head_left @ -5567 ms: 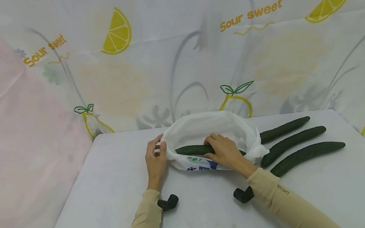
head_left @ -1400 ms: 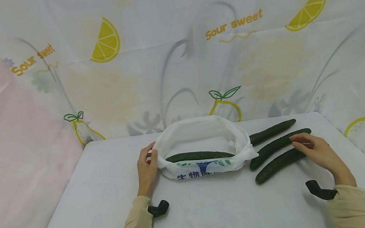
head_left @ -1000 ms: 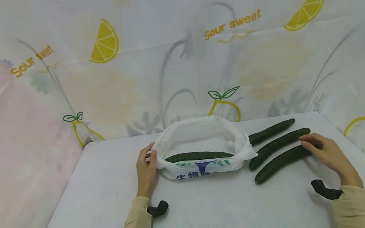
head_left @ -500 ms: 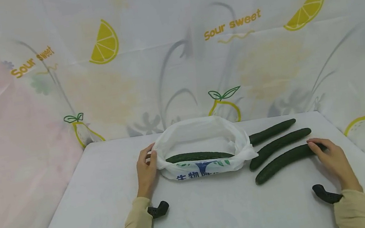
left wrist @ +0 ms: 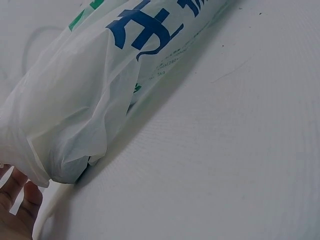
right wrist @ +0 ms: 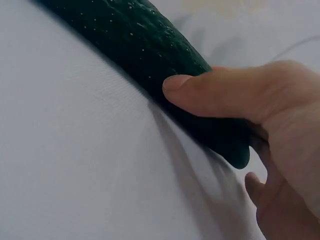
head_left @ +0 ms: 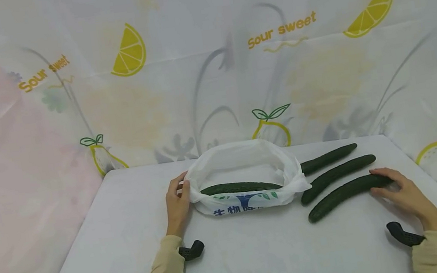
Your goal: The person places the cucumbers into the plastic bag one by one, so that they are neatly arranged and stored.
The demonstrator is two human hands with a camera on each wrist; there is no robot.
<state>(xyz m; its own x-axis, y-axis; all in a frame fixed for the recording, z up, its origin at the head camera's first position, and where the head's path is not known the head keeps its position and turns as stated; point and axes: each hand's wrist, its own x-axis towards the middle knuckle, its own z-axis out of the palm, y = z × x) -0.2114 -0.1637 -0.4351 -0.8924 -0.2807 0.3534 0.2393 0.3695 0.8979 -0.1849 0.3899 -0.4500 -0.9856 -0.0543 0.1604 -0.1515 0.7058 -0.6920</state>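
A white plastic bag (head_left: pixel 205 206) with blue and green print lies mouth upward, a cucumber (head_left: pixel 242 186) inside it. My left hand (head_left: pixel 177 210) holds the bag's left edge, thumb in front and fingers partly hidden behind the film in the left wrist view. On the right, my right hand (head_left: pixel 411 198) is at the far end of the nearest loose cucumber (head_left: pixel 340 195). Its thumb (right wrist: pixel 200 95) lies across the near side of that dark green, bumpy cucumber in the right wrist view; the fingers are on the far side, mostly hidden.
Behind the nearest one lie two more cucumbers, a middle one (head_left: pixel 341 173) and a far one (head_left: pixel 330 158), whose left end is hidden by the bag. A white-covered table (head_left: pixel 260 256) bears everything. A fruit-printed cloth (head_left: pixel 203 87) hangs behind.
My right hand left the bagged cucumber, passed over the loose ones and slid right to the nearest one's end, its thumb now dropped to the near side. My left hand stays at the bag.
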